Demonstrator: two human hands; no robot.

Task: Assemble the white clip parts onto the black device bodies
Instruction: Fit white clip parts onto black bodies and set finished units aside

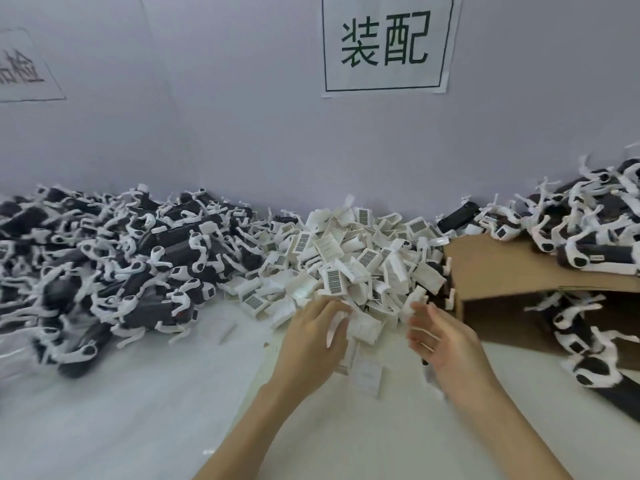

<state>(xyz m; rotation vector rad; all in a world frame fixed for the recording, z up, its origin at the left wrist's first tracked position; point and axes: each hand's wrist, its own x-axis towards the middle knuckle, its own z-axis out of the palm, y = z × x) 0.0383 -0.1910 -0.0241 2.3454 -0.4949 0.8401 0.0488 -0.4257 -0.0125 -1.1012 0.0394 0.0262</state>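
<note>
A heap of white clip parts (346, 258), several with barcode labels, lies in the middle against the wall. My left hand (311, 337) is at the heap's front edge, its fingers curled round a white clip part (333, 331). My right hand (440, 341) hovers beside it, palm turned left and fingers relaxed; it is blurred, and a small dark bit shows under the palm. Another white clip part (365, 374) lies flat on the table between my hands. Black device bodies (121, 265) with white pieces on them are piled at the left.
A cardboard box (519, 268) lies on its side at the right, with more black devices (588, 237) on top and inside. A white table surface (138, 410) spreads in front. Paper signs (386, 43) hang on the grey wall behind.
</note>
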